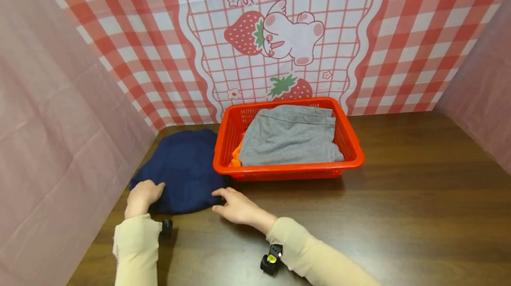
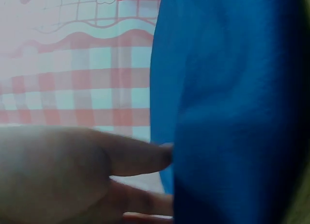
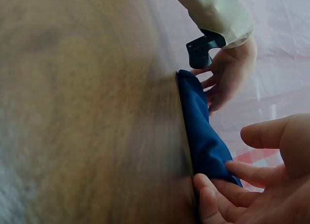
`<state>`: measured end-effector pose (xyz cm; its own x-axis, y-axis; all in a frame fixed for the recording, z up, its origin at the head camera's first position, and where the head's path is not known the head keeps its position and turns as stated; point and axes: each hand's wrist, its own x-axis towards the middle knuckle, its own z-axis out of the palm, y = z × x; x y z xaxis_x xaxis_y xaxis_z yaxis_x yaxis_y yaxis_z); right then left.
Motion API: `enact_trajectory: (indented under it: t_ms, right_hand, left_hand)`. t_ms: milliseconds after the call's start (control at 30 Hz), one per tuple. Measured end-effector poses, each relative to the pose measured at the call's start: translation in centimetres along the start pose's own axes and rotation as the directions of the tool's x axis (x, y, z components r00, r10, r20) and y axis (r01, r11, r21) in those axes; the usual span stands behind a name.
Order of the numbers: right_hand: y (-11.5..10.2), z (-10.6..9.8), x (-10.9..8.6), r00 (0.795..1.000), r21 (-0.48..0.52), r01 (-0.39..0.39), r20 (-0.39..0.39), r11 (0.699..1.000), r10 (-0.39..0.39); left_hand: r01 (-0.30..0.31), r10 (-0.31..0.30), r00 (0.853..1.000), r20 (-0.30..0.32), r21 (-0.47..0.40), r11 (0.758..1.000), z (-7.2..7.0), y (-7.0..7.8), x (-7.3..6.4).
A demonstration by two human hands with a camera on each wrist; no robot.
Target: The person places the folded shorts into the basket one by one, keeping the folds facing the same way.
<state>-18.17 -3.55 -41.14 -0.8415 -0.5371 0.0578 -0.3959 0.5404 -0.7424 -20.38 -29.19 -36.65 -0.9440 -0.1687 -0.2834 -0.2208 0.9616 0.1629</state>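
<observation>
A folded navy blue garment [image 1: 179,168] lies flat at the left of the table. My left hand [image 1: 143,195] rests on its near left edge; in the left wrist view the thumb [image 2: 140,156] touches the blue cloth [image 2: 227,103], with the fingers below it and their tips hidden. At the near right corner is my right hand [image 1: 238,206], its fingertips against the hem. From the right wrist view, the fingers [image 3: 252,174] reach along the fold's edge [image 3: 201,122] while the thumb stands apart from the cloth.
A red plastic basket [image 1: 287,169] stands right of the garment, close beside it. Inside lie a folded grey garment [image 1: 289,137] and something orange [image 1: 236,156]. Behind rises a red checked strawberry-print cloth [image 1: 159,55]; pink fabric [image 1: 60,144] walls the left side.
</observation>
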Motion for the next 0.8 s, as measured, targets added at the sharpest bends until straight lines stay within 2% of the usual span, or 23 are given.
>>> enact_trajectory:
  t_ms: [133,333,600,700,800]
  right_hand:
    - [-0.3,-0.1,-0.2,1.0,-0.017,-0.009,0.017,1.0,0.009]
    - [-0.7,-0.4,-0.7,0.997,-0.011,-0.043,0.064,0.999,0.044]
    - [-1.2,-0.5,-1.1,0.992,0.006,-0.05,0.114,0.999,0.049]
    - [-1.4,-0.7,-1.2,0.989,-0.01,-0.041,0.14,0.999,0.042]
    - [-1.6,-0.8,-1.3,0.989,0.001,-0.056,0.134,0.998,0.055]
  left_hand:
    - [-0.014,0.012,0.999,0.051,0.05,0.999,-0.2,0.5,-0.3]
    - [0.021,-0.025,0.995,0.097,0.045,0.999,-0.3,1.1,-0.7]
    - [0.167,-0.155,0.979,0.131,-0.09,0.982,-0.3,1.4,-1.4]
    - [0.158,-0.148,0.978,0.15,-0.06,0.986,-0.5,1.5,-1.7]
    - [0.157,-0.15,0.976,0.156,-0.029,0.987,-0.7,1.5,-1.7]
